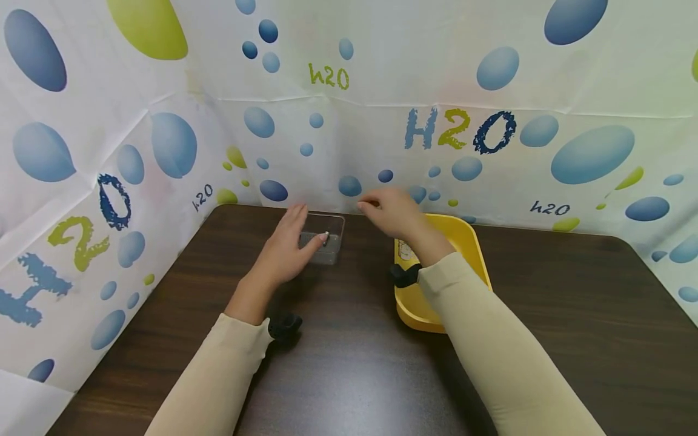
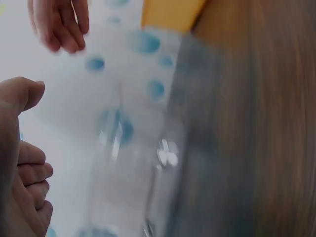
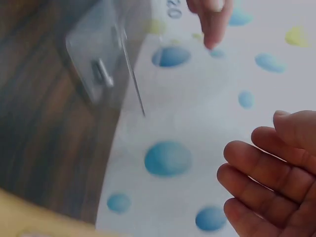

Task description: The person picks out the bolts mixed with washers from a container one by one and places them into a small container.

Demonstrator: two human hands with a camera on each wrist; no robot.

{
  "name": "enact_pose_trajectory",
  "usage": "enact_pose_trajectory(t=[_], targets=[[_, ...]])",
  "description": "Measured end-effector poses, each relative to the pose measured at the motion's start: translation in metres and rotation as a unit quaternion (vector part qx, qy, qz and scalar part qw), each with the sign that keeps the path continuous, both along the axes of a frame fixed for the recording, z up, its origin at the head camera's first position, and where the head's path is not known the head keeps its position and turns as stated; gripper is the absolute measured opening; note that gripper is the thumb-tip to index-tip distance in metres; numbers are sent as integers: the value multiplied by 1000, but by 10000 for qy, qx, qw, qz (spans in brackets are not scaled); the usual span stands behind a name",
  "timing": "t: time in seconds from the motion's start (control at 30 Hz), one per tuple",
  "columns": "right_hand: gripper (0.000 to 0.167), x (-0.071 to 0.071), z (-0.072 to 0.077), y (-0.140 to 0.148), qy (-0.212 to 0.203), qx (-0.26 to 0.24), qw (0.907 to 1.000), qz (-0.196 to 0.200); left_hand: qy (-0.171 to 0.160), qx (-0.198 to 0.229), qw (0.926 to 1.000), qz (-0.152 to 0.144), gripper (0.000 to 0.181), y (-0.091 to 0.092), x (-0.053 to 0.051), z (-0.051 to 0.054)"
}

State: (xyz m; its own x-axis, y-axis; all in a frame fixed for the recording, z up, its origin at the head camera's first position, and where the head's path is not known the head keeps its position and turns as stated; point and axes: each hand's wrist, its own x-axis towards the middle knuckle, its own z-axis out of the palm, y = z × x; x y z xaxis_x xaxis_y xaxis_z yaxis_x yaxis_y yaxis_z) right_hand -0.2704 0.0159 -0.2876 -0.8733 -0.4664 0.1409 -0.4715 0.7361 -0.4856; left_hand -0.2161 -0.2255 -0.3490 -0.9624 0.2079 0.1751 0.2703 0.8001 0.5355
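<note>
My left hand (image 1: 286,248) is held over the near-left side of a clear plastic box (image 1: 337,225), fingers stretched and thumb apart, with nothing in its grasp. Inside the box lies a small shiny metal piece (image 3: 102,73), too blurred to name; the left thumb partly overlaps it in the head view. To the right, my right hand (image 1: 394,212) hovers in the air above the far end of a yellow tray (image 1: 417,323). Its fingers (image 3: 261,168) are loosely bent and hold nothing. The right forearm hides part of the tray.
The dark wooden table (image 1: 338,375) meets a white sheet (image 1: 371,79) with blue and green drops behind and at the left. A picture label (image 1: 405,251) shows on the tray's left inner side. Both wrists wear black devices (image 1: 285,327).
</note>
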Motion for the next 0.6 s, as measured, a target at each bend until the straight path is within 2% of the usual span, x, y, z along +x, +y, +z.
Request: enact_pose_trajectory(t=[0.13,0.23,0.47,0.6], targets=[[33,-5,3,24,61,-232,9994,-247,94,219,9988,-437,82,25,12,9],[31,-9,2,40,63,-394,9982,-458,114,298,9967,-745,79,44,21,11],[32,-18,-13,65,-64,-386,9957,-837,34,37,9896,-1436,76,84,43,6],[36,-23,-28,74,-382,-206,9940,-1008,-116,-188,9851,-1706,75,101,52,1]])
